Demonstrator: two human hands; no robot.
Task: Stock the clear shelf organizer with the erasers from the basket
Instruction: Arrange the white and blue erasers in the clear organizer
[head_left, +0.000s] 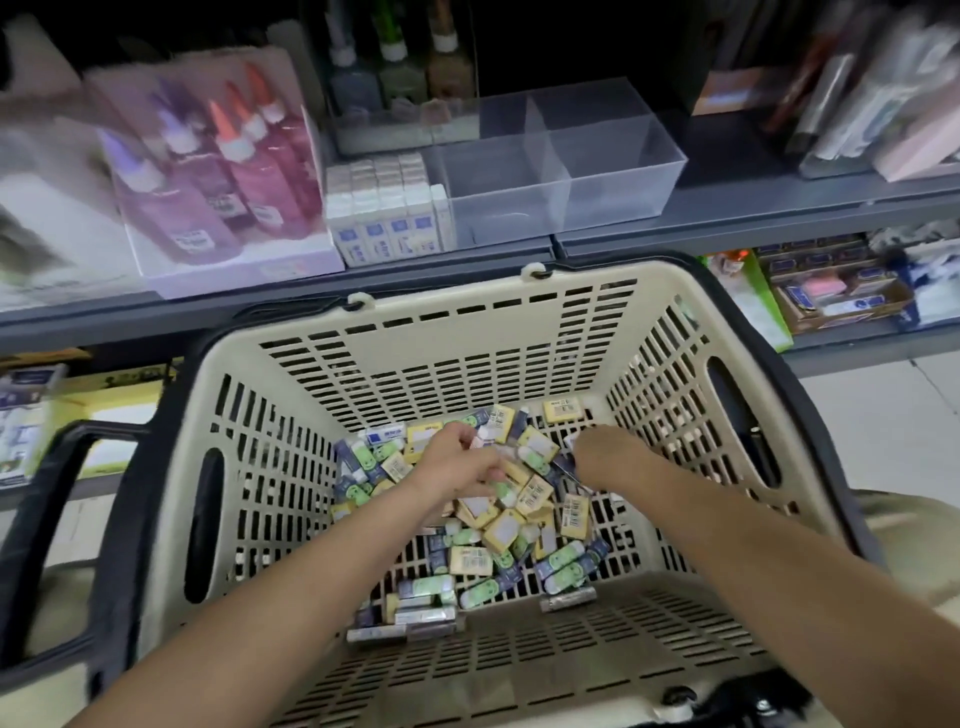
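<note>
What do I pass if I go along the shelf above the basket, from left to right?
Pink and purple glue bottles with pointed caps → tight block of small white boxes with blue labels → clear plastic shelf organizer, its front compartments empty → blurred packets at the far right.
</note>
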